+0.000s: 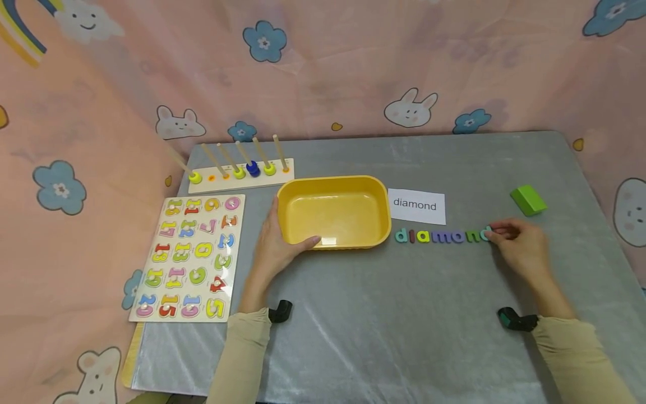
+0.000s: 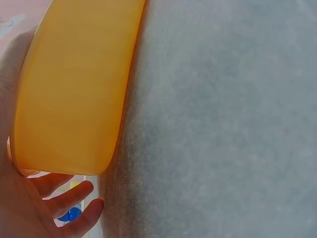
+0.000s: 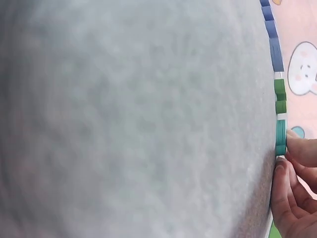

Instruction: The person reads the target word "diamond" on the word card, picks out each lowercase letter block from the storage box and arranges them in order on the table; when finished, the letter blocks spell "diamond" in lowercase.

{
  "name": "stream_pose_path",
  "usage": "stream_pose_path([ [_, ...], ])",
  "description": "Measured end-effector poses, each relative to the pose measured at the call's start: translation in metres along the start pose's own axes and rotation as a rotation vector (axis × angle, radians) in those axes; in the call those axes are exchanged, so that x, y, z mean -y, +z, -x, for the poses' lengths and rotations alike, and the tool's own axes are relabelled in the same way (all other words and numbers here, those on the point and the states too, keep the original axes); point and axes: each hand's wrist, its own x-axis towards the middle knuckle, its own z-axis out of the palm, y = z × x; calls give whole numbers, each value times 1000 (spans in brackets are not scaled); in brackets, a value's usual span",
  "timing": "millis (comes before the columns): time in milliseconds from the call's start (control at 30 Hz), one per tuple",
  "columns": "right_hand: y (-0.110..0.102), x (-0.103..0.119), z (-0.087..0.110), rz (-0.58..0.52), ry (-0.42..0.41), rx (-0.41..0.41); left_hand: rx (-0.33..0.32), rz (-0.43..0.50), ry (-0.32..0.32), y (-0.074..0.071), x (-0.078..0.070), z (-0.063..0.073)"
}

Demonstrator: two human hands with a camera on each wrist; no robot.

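Observation:
At the left side of a yellow plastic tray, my left hand holds its near left corner. The thumb lies along the near rim and the fingers reach round the left end; in the left wrist view the tray wall hides part of that hand. My right hand pinches a teal letter d at the right end of a row of coloured letters reading "diamond". Right behind the row lies a white card printed "diamond".
A number puzzle board lies at the left. Behind it stands a wooden peg board with coloured rings on upright pegs. A green block sits at the right, beyond my right hand. Grey cloth covers the table; a printed curtain hangs behind.

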Motion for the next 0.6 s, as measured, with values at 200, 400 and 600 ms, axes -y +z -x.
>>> stream_pose_path([
  [200, 4, 3, 1, -4, -5, -39, -5, -10, 7, -1, 1, 0],
  [400, 8, 6, 2, 9, 13, -77, 2, -16, 15, -2, 1, 0],
  [600, 10, 9, 3, 18, 17, -80, 22, 56, 10, -5, 2, 0],
])
